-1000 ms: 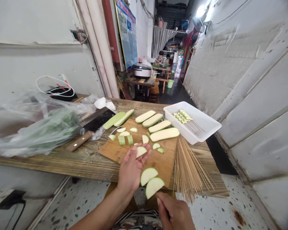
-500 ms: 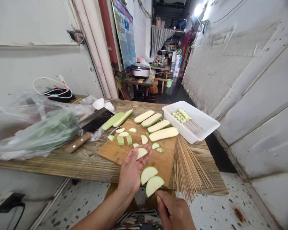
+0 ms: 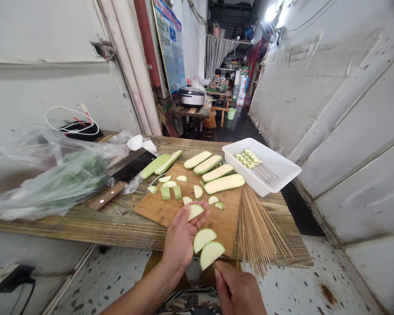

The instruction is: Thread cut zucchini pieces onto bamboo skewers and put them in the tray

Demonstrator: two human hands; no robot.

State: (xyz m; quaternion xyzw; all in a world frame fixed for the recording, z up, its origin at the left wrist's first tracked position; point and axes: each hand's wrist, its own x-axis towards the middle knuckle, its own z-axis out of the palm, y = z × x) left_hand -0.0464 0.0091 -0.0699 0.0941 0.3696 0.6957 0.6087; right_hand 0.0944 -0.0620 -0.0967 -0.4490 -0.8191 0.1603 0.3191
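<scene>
My left hand [image 3: 180,234] holds a pale green-edged zucchini slice [image 3: 195,212] between thumb and fingers, over the cutting board [image 3: 151,209]. My right hand [image 3: 238,286] is closed round the lower end of a thin wooden skewer [image 3: 197,222]. Two half-round slices are threaded on it, an upper one [image 3: 204,239] and a lower one [image 3: 212,255] close to my right fingers. The skewer's upper end meets the slice in my left hand; whether it has pierced it I cannot tell. Several loose slices and cut pieces [image 3: 169,193] lie on the board, with zucchini halves [image 3: 225,183] at its far side.
A fan of bare skewers [image 3: 261,232] overhangs the table's near edge at right. Behind it stands a white tray [image 3: 282,170] with filled skewers. A cleaver [image 3: 131,166] and a plastic bag of greens [image 3: 75,175] lie left. Further back, a person [image 3: 217,78] sits at a table.
Both hands, the skewer and the slices stay almost in place, with only a tiny shift in the view. The person in the background has raised their head.
</scene>
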